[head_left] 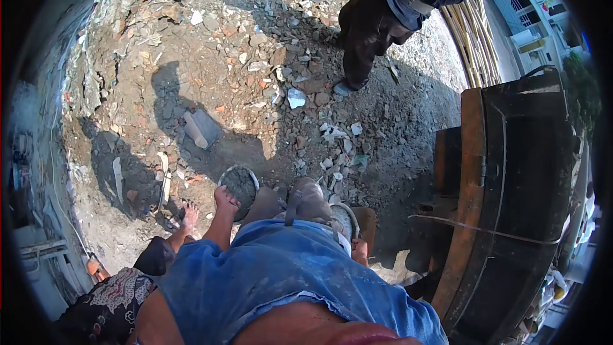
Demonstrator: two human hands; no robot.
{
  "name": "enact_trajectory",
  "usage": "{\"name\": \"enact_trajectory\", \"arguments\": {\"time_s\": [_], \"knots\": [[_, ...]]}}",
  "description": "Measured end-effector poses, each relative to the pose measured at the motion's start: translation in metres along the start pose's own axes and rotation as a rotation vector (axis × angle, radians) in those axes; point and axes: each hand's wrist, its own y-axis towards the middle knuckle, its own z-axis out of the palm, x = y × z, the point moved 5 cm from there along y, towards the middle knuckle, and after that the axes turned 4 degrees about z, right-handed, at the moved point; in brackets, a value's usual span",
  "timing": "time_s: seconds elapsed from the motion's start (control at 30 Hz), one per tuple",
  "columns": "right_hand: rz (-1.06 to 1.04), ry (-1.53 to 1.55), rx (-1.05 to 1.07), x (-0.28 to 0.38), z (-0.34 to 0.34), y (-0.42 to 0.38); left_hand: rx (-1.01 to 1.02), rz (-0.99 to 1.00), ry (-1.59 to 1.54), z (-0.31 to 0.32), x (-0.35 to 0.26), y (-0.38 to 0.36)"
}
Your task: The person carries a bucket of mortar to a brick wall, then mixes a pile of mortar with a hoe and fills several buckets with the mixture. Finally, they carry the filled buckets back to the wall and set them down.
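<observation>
My left hand (227, 200) is closed around the rim of a round bucket (257, 182). Grey wet mortar (240, 183) fills this bucket close to its rim. On the other side of my body, my right hand (360, 250) grips the edge of a second bucket (345, 218), and part of that bucket is hidden behind my clothes. Both buckets hang beside my legs, one at each side.
Rubble (255, 64) covers the ground ahead. A person in dark clothes and boots (370, 38) stands at upper right. Another person in patterned cloth (115, 300) is close on my left. A dark metal machine (530, 172) stands right, near bamboo poles (474, 41).
</observation>
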Motion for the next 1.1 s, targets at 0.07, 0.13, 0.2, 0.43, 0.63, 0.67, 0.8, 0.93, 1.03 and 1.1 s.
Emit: {"name": "enact_trajectory", "arguments": {"time_s": [0.07,0.13,0.2,0.43,0.63,0.67,0.8,0.93,1.03,1.1], "knots": [[-0.107,-0.04,-0.128,0.0,0.015,0.007,0.007,-0.005,0.012,0.025,-0.008,-0.002],[-0.24,-0.305,-0.057,0.012,0.028,-0.002,0.011,-0.018,0.013,0.047,-0.017,-0.002],[-0.285,-0.473,-0.053,0.016,0.039,0.014,0.004,-0.033,0.014,0.064,-0.026,0.003],[-0.228,-0.818,0.044,0.033,0.067,0.089,0.107,0.01,0.003,0.145,-0.071,-0.007],[-0.332,-0.474,-0.123,0.084,0.168,-0.003,0.093,0.013,0.023,0.201,-0.112,0.002],[-0.34,-0.441,-0.123,0.088,0.177,-0.008,0.115,0.013,0.007,0.211,-0.118,0.004],[-0.179,-0.136,-0.071,0.101,0.198,0.02,0.073,0.051,0.006,0.242,-0.145,-0.001],[-0.052,0.154,-0.037,0.122,0.23,0.015,0.042,0.052,-0.009,0.259,-0.159,0.001],[-0.067,0.189,-0.045,0.139,0.248,0.006,0.031,0.076,-0.026,0.272,-0.17,0.005],[-0.055,0.225,-0.077,0.151,0.262,-0.003,0.004,0.076,-0.036,0.28,-0.176,0.007]]}}
